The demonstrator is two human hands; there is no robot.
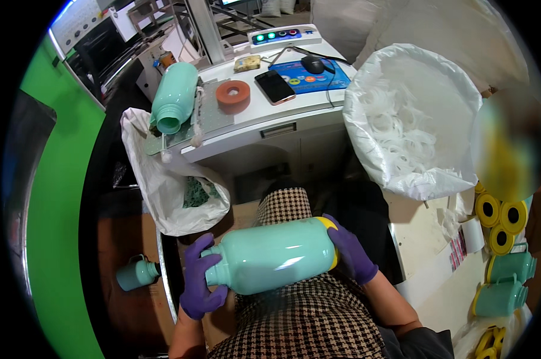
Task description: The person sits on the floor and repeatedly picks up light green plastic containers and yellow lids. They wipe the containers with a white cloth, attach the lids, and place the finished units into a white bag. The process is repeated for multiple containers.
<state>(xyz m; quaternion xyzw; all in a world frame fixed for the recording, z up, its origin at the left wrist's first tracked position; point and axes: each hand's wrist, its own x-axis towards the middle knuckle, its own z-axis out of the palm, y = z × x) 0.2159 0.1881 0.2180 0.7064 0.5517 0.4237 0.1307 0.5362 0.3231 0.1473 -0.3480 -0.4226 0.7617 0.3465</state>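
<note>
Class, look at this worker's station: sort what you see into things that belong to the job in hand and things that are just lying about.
In the job:
mint-green bottle, held sideways across the lap by the left hand at its neck and the right hand at its base
second mint-green bottle lying on the machine's plate
bag of white rings

Lying about:
phone
computer mouse
orange tape roll

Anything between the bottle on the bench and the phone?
Yes: head view shows an orange ring lying on the bench, between the mint bottle and the phone; it touches neither.
</note>
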